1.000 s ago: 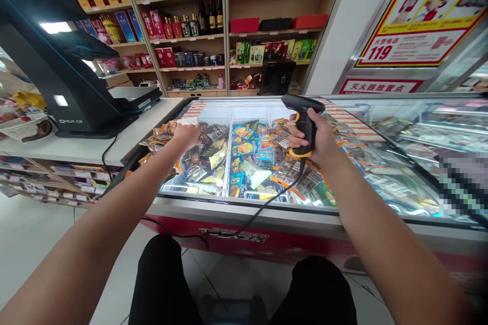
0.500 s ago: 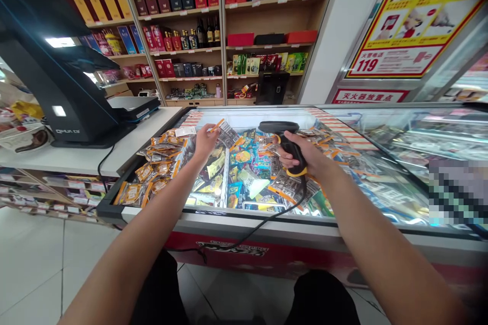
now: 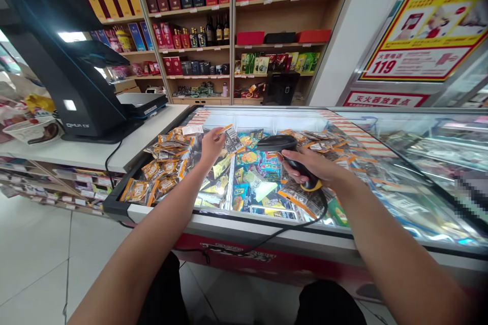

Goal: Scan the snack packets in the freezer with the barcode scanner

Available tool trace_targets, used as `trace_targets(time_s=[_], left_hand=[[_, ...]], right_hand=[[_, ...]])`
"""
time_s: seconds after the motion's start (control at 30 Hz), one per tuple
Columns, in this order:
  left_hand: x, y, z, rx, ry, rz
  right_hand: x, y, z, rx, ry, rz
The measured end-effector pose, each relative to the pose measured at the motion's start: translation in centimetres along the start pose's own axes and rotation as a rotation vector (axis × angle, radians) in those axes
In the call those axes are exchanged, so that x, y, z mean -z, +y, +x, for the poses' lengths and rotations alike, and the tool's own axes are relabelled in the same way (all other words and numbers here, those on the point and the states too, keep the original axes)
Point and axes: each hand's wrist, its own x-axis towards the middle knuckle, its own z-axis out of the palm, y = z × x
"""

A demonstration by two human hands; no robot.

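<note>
My left hand (image 3: pixel 212 145) is closed on a small clear snack packet (image 3: pixel 231 138) with an orange edge, held up over the open chest freezer (image 3: pixel 267 226). My right hand (image 3: pixel 308 165) grips a black and yellow barcode scanner (image 3: pixel 284 148), its head tipped left toward the packet. The scanner's black cable (image 3: pixel 274 233) drops over the freezer's front rim. Below both hands lie many bagged snacks in the freezer's bins.
A pile of orange snack packets (image 3: pixel 160 172) lies on the freezer's left edge. A black checkout terminal (image 3: pixel 76 86) stands on the white counter (image 3: pixel 95 152) at left. Shelves of boxes and bottles (image 3: pixel 213 25) fill the back wall. Glass lids (image 3: pixel 419 162) cover the freezer's right part.
My left hand has lifted a packet out of the freezer. My right hand has lowered the scanner and swung its head left toward the packet.
</note>
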Motion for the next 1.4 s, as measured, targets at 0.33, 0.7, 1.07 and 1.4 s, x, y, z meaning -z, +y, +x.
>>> trace_targets(time_s=[0.33,0.7,1.07,1.4], left_hand=[[-0.3,-0.3,0.4,0.058,-0.027,-0.13],[-1.2,2.6,-3.9,-0.126,-0.428,0.562],[-1.1,4.7,-6.4,-0.426,-0.631,0.847],[-4.6,6.4,-9.7,-0.656,-0.856,0.665]], right_hand=[[0.6,0.2,0.1,-0.021,-0.021,0.064],[2.8,-1.3,-0.1,0.131,0.076,0.472],[3.4,-1.3,0.2,0.161,0.136,0.499],[3.2,-1.5,0.0,0.189,0.147,0.52]])
